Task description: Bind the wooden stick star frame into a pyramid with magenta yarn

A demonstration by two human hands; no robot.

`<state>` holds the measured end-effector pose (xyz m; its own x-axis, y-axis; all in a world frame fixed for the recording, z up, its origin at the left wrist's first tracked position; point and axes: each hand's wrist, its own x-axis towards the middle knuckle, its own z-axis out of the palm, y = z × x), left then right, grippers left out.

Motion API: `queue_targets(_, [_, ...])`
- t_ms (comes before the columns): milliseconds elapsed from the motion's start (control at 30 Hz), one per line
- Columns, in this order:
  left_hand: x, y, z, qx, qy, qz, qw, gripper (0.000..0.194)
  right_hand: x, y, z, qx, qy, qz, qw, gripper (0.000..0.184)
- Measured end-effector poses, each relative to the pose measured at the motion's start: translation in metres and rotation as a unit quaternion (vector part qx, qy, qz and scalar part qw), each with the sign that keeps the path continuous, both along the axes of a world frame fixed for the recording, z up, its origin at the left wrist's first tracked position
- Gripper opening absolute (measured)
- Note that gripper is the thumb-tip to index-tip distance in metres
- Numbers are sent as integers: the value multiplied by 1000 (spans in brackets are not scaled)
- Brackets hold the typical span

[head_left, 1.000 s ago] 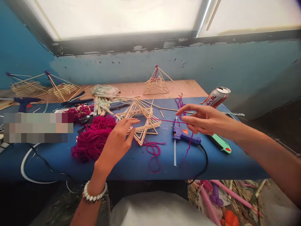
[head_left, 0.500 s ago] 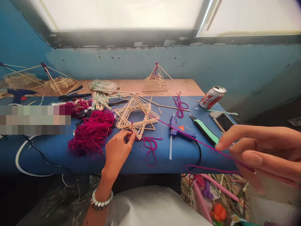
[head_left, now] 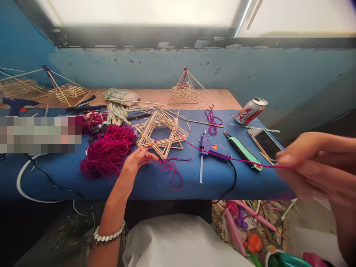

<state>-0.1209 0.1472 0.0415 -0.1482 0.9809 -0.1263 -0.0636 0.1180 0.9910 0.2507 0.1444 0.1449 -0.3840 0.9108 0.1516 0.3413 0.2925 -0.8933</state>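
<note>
Yarn [head_left: 239, 160] runs from the stick star [head_left: 175, 139] on the bench [head_left: 155, 189] to my right hand [head_left: 314, 163], which is pinched on it. My left hand [head_left: 136, 159] is beside the star's near edge; from here I cannot tell its grip. I'd draw gently, steadying the star.

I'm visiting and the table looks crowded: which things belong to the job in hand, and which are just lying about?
Job in hand:
yarn strand, held in the right hand
stick star, left hand by its near edge
probably the yarn pile, glue gun and cutter

Apparently just lying about:
drink can
phone
</note>
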Motion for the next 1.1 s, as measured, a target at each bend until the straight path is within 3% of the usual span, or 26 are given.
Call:
queue_targets(100, [2, -14, 10, -10, -86, -22, 996, 28, -33, 10, 6, -27, 21, 65, 997, 17])
queue_targets(200, [2, -33, 20, -7, -144, -19, 989, 29, -59, 21, -10, -56, 0, 81, 995, 23])
queue_targets(267, [2, -46, 26, 14, -162, -36, 986, 33, -78, 25, -27, -62, -51, 131, 988, 27])
queue_targets(367, [7, -63, 32, 47, -183, -111, 976, 38, -113, 22, -49, -46, -126, 226, 965, 33])
queue_targets(467, [14, -82, 33, 53, -199, -202, 958, 41, -146, 14, -61, -51, -138, 303, 942, 38])
queue_targets(600, [19, -101, 28, 38, -212, -245, 945, 52, -169, 5, -68, -77, -134, 377, 913, 20])
queue_targets(767, [4, -99, 35, 69, -240, -180, 951, 45, -156, 7, -76, -97, -178, 355, 913, 28])
queue_targets(933, [-23, -79, 49, 94, -241, -33, 965, 40, -114, 11, -71, -107, -239, 263, 929, 36])
queue_targets(1100, [-40, -66, 52, 79, -280, 74, 954, 47, -66, 7, -62, -132, -236, 198, 942, 36])
